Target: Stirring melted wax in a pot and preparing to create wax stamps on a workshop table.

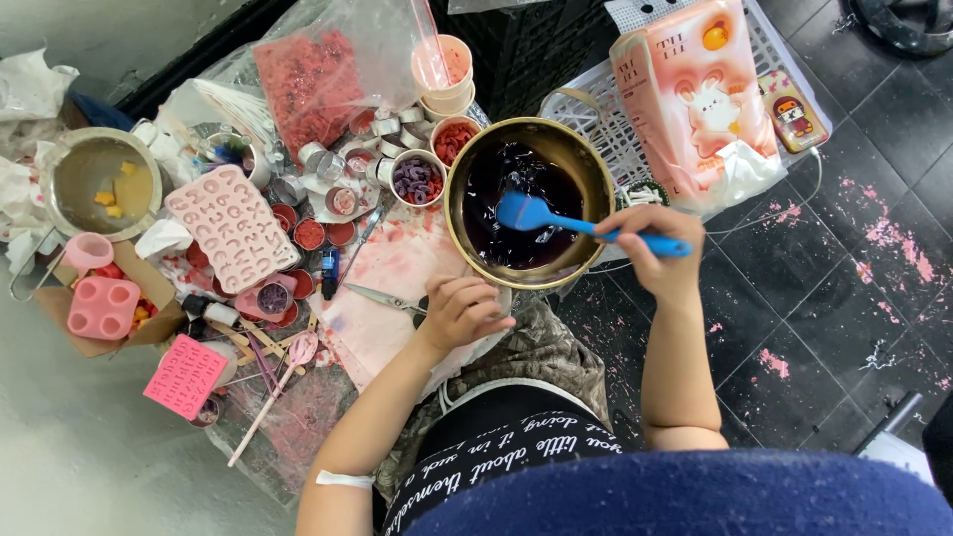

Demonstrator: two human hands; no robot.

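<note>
At the centre of the frame, slightly above the middle, your right hand (660, 248) is clenched around the handle of a blue spatula (566, 221). The spatula is a smooth, bright blue, with a broad rounded blade and a slim straight handle. Its long axis runs nearly level across the picture, tilting a little downward to the right; the blade points left, into the bowl, and the handle end sticks out past your fingers on the right.

The blade sits inside a round brass-coloured metal bowl (586, 159), which holds a very dark purple, almost black, glossy liquid. Your left hand (459, 313) curls with bent fingers at the bowl's lower left rim; you cannot tell from here whether it truly grips the rim.

Just left of the bowl, a small white cup (418, 180) holds purple and red rings, and another cup (454, 140) above it holds red bits. At the upper left, a metal pot (97, 184) contains a pale liquid with yellow chunks. A pink letter mould (230, 228) lies between the pot and the cups, and scissors (382, 297) lie just left of your left hand. A white basket (606, 124) at the upper right holds a pink carton (695, 99).
</note>
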